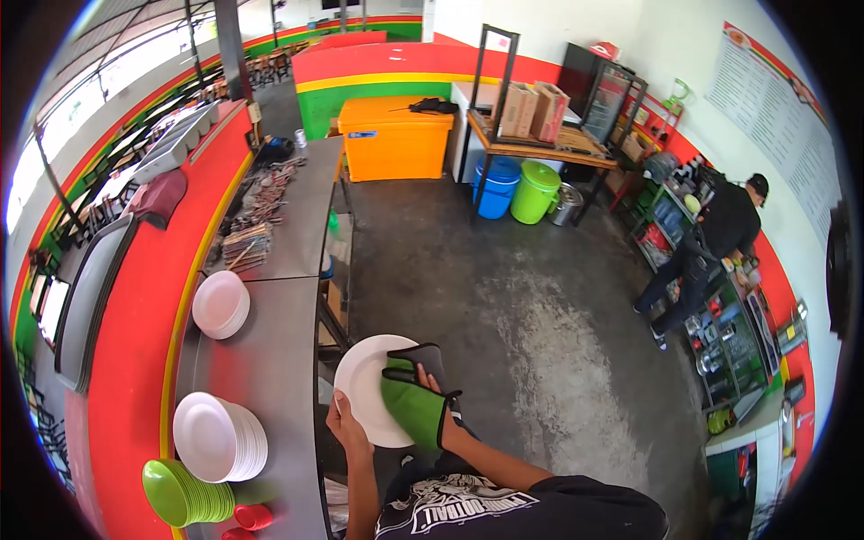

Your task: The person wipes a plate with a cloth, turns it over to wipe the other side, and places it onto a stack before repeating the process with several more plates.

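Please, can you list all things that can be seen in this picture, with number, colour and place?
plate: one, white, held over the floor
cloth: one, green and black, pressed on the plate
plate stacks: two, white, on the grey counter
bowls: one stack, green, counter near corner
cups: two, red, beside the bowls
cooler: one, orange, far end
bins: one blue, one green, under a shelf
boxes: several, brown, on that shelf
other person: one, dark clothes, at the right wall
left hand: holds the plate rim
right hand: under the cloth, on the plate
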The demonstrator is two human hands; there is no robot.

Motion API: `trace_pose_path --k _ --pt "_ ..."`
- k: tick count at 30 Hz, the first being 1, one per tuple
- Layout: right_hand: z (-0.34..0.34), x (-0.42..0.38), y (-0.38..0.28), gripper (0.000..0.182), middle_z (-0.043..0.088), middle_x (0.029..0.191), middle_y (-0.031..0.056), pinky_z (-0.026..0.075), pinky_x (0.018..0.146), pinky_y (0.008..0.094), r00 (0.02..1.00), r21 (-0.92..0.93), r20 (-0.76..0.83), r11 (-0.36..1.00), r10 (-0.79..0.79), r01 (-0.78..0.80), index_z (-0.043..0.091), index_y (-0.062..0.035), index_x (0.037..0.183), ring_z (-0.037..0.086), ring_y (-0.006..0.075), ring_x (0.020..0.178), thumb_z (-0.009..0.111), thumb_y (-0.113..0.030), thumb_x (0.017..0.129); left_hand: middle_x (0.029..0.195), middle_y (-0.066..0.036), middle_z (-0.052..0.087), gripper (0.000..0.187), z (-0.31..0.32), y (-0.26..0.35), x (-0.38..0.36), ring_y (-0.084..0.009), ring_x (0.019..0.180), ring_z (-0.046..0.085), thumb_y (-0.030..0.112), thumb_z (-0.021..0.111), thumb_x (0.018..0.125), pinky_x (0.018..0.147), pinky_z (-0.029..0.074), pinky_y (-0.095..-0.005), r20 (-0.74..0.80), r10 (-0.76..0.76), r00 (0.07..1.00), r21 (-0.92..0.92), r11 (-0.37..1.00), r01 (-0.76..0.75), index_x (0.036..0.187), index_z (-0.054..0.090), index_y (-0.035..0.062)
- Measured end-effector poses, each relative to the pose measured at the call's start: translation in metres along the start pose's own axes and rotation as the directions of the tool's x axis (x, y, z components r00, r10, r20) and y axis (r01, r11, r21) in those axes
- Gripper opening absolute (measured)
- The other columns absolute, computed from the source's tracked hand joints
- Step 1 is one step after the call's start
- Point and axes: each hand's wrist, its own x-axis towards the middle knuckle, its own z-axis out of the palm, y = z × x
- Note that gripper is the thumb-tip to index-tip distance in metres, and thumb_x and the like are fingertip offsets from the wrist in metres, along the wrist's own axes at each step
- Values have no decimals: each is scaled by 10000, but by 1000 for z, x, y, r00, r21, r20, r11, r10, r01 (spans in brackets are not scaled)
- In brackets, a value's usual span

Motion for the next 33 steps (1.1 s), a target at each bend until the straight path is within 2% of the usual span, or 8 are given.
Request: trace_pose_path --k 4,10,15,18,25,28,32,33 --pt "-9 -5 -4 627 353 1543 176 174 1152 601 994 44 -48 994 100 -98 452 -128 1465 154 542 1445 550 -338 882 949 -48 678 439 5 4 -24 -103 820 587 352 537 1029 730 479 -259 118 -48 992 89 995 37 1093 664 -64" --pt "4 -12 -41 651 318 1548 228 120 1163 610 999 -110 -40 994 -9 4 397 -56 1486 111 580 1436 497 -350 914 896 -11 649 405 6 -2 -39 -74 793 536 335 529 1037 695 445 -244 178 -48 983 87 996 33 1050 669 -45" --pt "-8 -43 -53 576 352 1542 182 137 1204 498 986 275 -17 947 -168 166 446 -48 1439 177 430 1483 492 -283 916 871 -32 662 410 -8 -2 -29 -96 749 587 341 536 1032 658 479 -270 144 -64 988 31 998 60 1024 667 -47" --pt "-16 -55 -49 577 378 1534 150 143 1198 507 969 232 98 952 -225 198 464 -99 1441 181 410 1488 512 -305 904 906 -57 681 425 -12 1 -29 -116 768 611 353 543 1026 676 496 -281 62 -33 998 -7 999 34 1063 668 -52" --pt "-22 -49 -31 627 409 1504 144 138 1151 611 999 -39 37 999 19 -17 467 -178 1457 156 498 1464 556 -373 868 888 -57 680 452 -11 25 -38 -106 770 604 372 543 1024 682 490 -271 77 -11 997 34 999 8 1031 669 -61" --pt "-21 -28 -24 640 386 1510 172 103 1129 665 996 1 0 996 91 -91 456 -166 1463 105 545 1454 560 -382 869 859 -29 673 459 -16 20 -34 -93 738 598 408 536 1021 651 482 -260 227 -14 974 146 989 -20 1022 682 -28" --pt "10 -13 -31 669 300 1548 229 65 1115 691 985 94 -129 990 113 -101 416 -130 1486 57 596 1434 533 -423 896 692 47 550 500 1 18 -37 -37 631 430 415 514 1033 551 332 -237 232 -9 973 229 972 -45 843 672 -19" --pt "14 -12 -40 670 306 1545 240 53 1126 673 986 -61 -131 992 100 -109 404 -89 1488 75 599 1431 503 -423 916 680 51 541 506 5 17 -37 -36 624 419 422 511 1033 544 318 -238 228 -11 974 219 975 -41 825 669 -11"
